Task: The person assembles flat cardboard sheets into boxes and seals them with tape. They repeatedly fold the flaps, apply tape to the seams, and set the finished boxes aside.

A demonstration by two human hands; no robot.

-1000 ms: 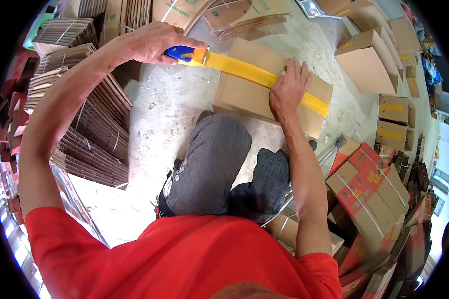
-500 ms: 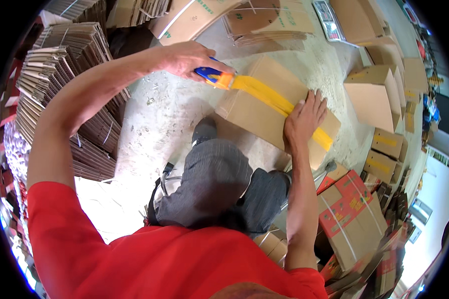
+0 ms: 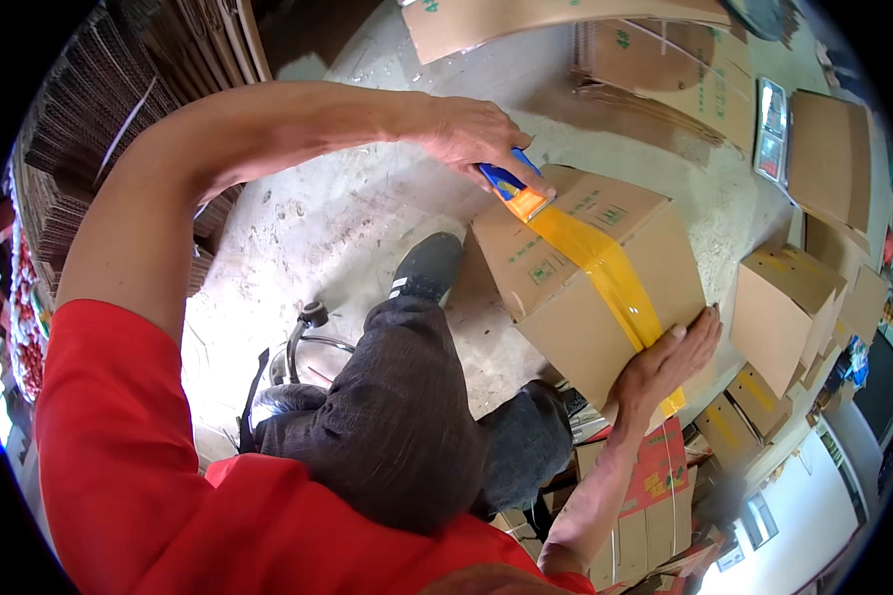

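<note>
My left hand (image 3: 474, 137) is closed around a blue and orange tape dispenser (image 3: 516, 188), whose orange front rests against a brown cardboard box (image 3: 569, 342). From the dispenser a yellow strip of packing tape (image 3: 610, 273) runs across the green-printed face, over an edge and along the plain face. My right hand (image 3: 665, 365) lies on the plain face near its far end, fingers stretched out, palm over the tape. A short end of tape shows below that hand. The box stands on the floor just ahead of my feet.
Flattened cardboard is stacked at the left (image 3: 94, 129) and at the back (image 3: 665, 74). Made-up boxes (image 3: 784, 307) stand to the right, next to a scale-like device (image 3: 770, 129). A red-and-brown carton (image 3: 655, 471) sits near my right forearm, and a wheeled metal base (image 3: 303, 337) by my leg.
The dispenser has passed over the box's edge onto the printed face, leaving tape behind it. The box appears tilted, with the printed face now showing. My right hand stays on the plain face.
</note>
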